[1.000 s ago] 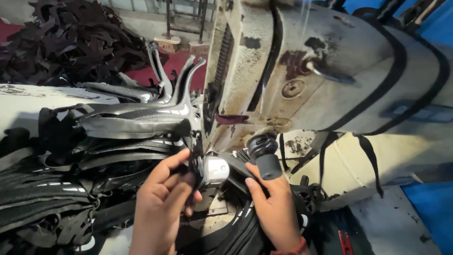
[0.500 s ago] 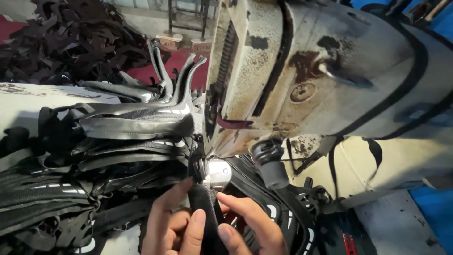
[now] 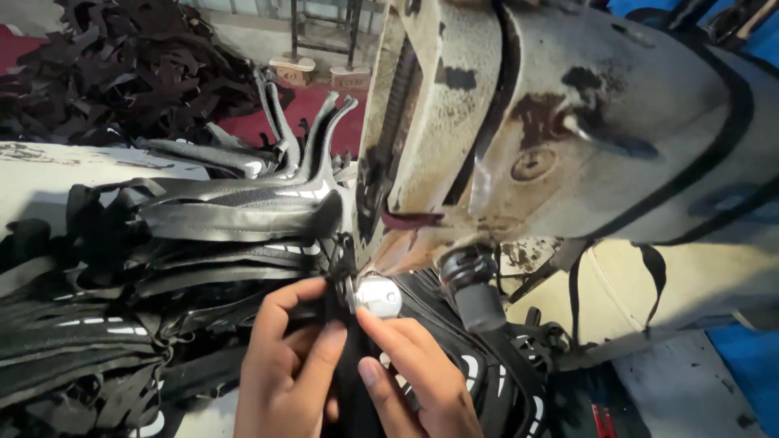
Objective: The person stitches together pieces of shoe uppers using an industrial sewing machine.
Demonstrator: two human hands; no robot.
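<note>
Head-camera view showed 2 bare hands working at the foot of a worn, cream-coloured sewing machine [image 3: 568, 122] whose paint was chipped and stained. The left hand [image 3: 284, 365] had its thumb and fingers closed together around a black strip [image 3: 345, 381] of material, which ran upright between both hands to the small round metal part [image 3: 379, 295] under the machine head. The right hand [image 3: 422, 377] lay just beside it, fingers pressed together against the strip's other side, with the thumb tip touching the shiny metal part. A dark cylindrical knob [image 3: 472, 285] stuck out beside that part, to the right. On the left, a stack of black cut pieces [image 3: 203, 219] with pale printed marks lay on the white table [image 3: 49, 174], touching the machine. Farther back, a heap of dark scraps [image 3: 138, 65] covered the floor near a red mat [image 3: 320, 105]. More black pieces with white marks [image 3: 503, 381] sat below the right hand.
</note>
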